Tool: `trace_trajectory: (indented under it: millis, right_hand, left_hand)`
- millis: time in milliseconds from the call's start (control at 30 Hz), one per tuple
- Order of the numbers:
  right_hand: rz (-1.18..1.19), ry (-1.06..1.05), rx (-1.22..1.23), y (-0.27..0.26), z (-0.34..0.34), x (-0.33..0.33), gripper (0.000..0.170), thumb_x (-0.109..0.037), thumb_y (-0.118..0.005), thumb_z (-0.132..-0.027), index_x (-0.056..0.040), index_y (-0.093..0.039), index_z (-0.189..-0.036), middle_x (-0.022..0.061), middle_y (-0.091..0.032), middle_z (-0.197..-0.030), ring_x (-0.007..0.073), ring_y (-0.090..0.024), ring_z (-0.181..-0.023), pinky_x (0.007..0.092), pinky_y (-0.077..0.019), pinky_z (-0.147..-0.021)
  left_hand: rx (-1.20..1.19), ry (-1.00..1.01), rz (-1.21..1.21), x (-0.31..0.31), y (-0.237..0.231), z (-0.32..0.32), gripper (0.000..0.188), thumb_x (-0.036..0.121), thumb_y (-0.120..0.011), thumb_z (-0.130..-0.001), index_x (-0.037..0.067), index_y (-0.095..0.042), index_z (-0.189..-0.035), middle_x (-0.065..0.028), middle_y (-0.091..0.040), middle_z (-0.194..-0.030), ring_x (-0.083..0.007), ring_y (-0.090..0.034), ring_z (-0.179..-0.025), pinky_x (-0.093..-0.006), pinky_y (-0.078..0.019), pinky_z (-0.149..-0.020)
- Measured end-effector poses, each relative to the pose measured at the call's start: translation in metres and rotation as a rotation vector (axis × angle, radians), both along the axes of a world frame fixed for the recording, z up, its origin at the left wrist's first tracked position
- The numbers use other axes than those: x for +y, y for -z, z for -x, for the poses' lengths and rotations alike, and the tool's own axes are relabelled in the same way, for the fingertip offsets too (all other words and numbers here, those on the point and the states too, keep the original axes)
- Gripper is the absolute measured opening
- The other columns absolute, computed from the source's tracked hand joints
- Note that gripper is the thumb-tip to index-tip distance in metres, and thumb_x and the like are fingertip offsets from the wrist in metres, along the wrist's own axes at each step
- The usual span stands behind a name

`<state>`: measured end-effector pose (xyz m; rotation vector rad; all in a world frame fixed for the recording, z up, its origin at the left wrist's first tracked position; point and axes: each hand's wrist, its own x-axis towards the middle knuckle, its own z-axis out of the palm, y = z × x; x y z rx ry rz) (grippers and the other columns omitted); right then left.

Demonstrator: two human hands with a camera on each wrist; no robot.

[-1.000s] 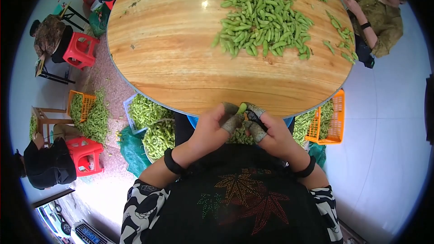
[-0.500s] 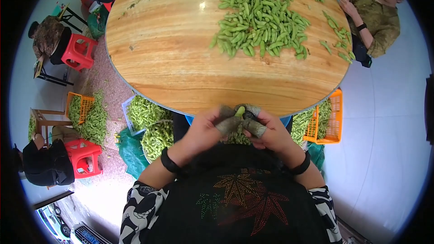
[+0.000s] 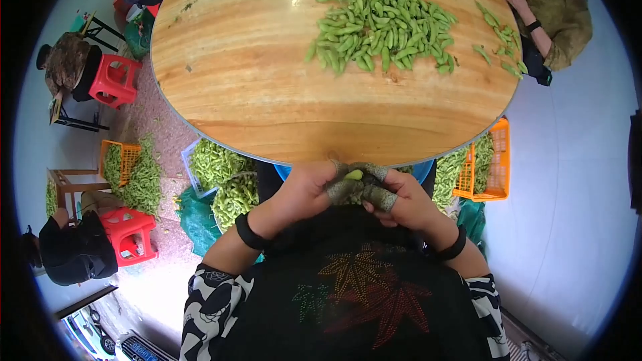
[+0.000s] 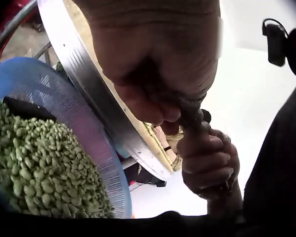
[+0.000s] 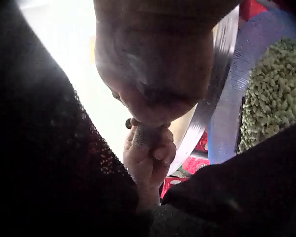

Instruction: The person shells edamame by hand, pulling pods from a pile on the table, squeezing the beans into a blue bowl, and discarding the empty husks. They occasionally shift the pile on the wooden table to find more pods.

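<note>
At the table's near edge my left hand [image 3: 301, 190] and right hand [image 3: 408, 202] meet fingertip to fingertip. Between them they pinch a green soybean pod [image 3: 354, 174], mostly covered by thumbs and forefingers. Worn grey-green covers wrap the thumbs and forefingers of both hands. Dark undersides of the hands fill the wrist views, hiding the pod; the left wrist view shows the right hand's curled fingers [image 4: 207, 168]. Below the hands, shelled green beans [image 4: 44, 168] lie in a blue mesh basket [image 4: 64, 91].
A large heap of pods [image 3: 381, 23] covers the far part of the round wooden table [image 3: 267, 107]. Orange crates [image 3: 495, 160] and pod-filled containers [image 3: 234, 204] stand beneath its edge. A person [image 3: 555, 17] sits at the right; others sit on red stools [image 3: 127, 230] at left.
The hands have drawn closer together, and the pod now shows less between the thumbs. The right thumb has shifted toward the left one. The head view has tilted slightly.
</note>
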<state>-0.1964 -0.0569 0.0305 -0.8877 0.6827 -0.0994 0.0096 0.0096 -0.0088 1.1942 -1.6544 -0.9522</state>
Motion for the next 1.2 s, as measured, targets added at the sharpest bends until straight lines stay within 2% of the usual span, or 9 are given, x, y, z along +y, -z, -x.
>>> trace_trajectory:
  millis: [67,133,267,300,433,700,867,1033,1200]
  right_hand:
    - [0.037,0.053,0.019,0.007,0.003,0.006,0.034,-0.015,-0.054,-0.092,-0.0119,-0.053,-0.126,-0.0028,-0.056,-0.077,0.0009,-0.041,-0.051,0.0178,-0.0323,-0.046]
    - [0.092,0.029,0.025,0.009,0.009,0.006,0.034,-0.016,-0.057,-0.091,-0.0108,-0.054,-0.125,-0.0015,-0.058,-0.079,0.0027,-0.045,-0.054,0.0192,-0.0366,-0.049]
    - [0.821,0.217,-0.007,0.056,0.008,0.007,0.036,-0.019,-0.067,-0.086,-0.0066,-0.057,-0.118,0.0036,-0.066,-0.090,0.0104,-0.060,-0.069,0.0263,-0.0492,-0.064]
    - [0.742,0.184,0.110,0.042,0.006,0.003,0.033,-0.019,-0.071,-0.082,-0.0035,-0.061,-0.109,0.0067,-0.068,-0.096,0.0134,-0.064,-0.086,0.0305,-0.0504,-0.076]
    - [0.672,0.088,0.083,0.047,0.003,0.001,0.032,-0.021,-0.073,-0.079,-0.0028,-0.063,-0.104,0.0108,-0.068,-0.095,0.0156,-0.065,-0.088,0.0297,-0.0503,-0.074]
    - [1.464,-0.059,0.328,0.051,0.008,0.016,0.021,-0.013,-0.070,-0.068,-0.0026,-0.056,-0.079,0.0134,-0.057,-0.082,0.0358,-0.059,-0.071,0.0425,-0.0500,-0.063]
    - [1.466,-0.014,0.285,0.041,0.002,0.023,0.020,-0.013,-0.069,-0.071,-0.0026,-0.057,-0.083,0.0148,-0.057,-0.087,0.0360,-0.059,-0.077,0.0434,-0.0499,-0.064]
    - [1.404,-0.015,0.308,0.064,-0.006,0.019,0.021,-0.014,-0.069,-0.071,-0.0015,-0.056,-0.082,0.0170,-0.058,-0.083,0.0376,-0.058,-0.080,0.0444,-0.0488,-0.069]
    - [1.313,-0.130,0.410,0.063,-0.010,0.027,0.027,-0.016,-0.069,-0.067,0.0016,-0.054,-0.081,0.0213,-0.057,-0.082,0.0402,-0.056,-0.081,0.0463,-0.0471,-0.073]
  left_hand:
    - [-0.075,-0.031,0.063,0.004,-0.001,0.002,0.013,0.018,-0.059,-0.093,0.006,-0.062,-0.095,-0.0038,-0.064,-0.076,-0.0089,-0.055,-0.061,-0.0241,-0.0446,-0.055]
    - [0.494,0.072,-0.660,0.008,-0.004,0.000,0.016,0.016,-0.056,-0.094,0.004,-0.062,-0.102,-0.0012,-0.061,-0.075,-0.0077,-0.053,-0.060,-0.0218,-0.0436,-0.054]
    - [0.403,0.082,-0.657,0.010,-0.001,0.005,0.015,0.012,-0.051,-0.094,0.003,-0.061,-0.100,-0.0008,-0.062,-0.076,-0.0077,-0.053,-0.059,-0.0226,-0.0435,-0.054]
    - [0.259,0.133,-0.531,0.010,-0.001,0.008,0.015,0.008,-0.048,-0.092,0.002,-0.061,-0.099,-0.0011,-0.062,-0.076,-0.0079,-0.053,-0.060,-0.0227,-0.0436,-0.054]
    - [0.244,0.254,-0.601,0.011,0.007,0.004,0.021,-0.001,-0.042,-0.087,0.001,-0.061,-0.096,-0.0025,-0.062,-0.076,-0.0088,-0.054,-0.061,-0.0231,-0.0438,-0.054]
    - [0.051,-0.040,-0.694,0.028,0.023,0.002,0.020,-0.003,-0.044,-0.083,-0.001,-0.063,-0.090,-0.0048,-0.064,-0.078,-0.0113,-0.058,-0.066,-0.0266,-0.0498,-0.060]
    - [-0.006,-0.031,-0.572,0.029,0.030,0.007,0.023,-0.004,-0.043,-0.083,-0.002,-0.062,-0.095,-0.0068,-0.065,-0.083,-0.0132,-0.062,-0.073,-0.0278,-0.0527,-0.066]
    - [0.624,-0.125,-0.833,0.023,0.013,0.020,0.024,-0.007,-0.044,-0.078,-0.004,-0.061,-0.095,-0.0120,-0.066,-0.085,-0.0205,-0.065,-0.080,-0.0328,-0.0526,-0.071]
    - [0.205,0.027,-0.664,0.029,0.043,0.019,0.021,0.000,-0.047,-0.089,-0.002,-0.062,-0.104,-0.0076,-0.065,-0.094,-0.0174,-0.063,-0.087,-0.0297,-0.0530,-0.077]
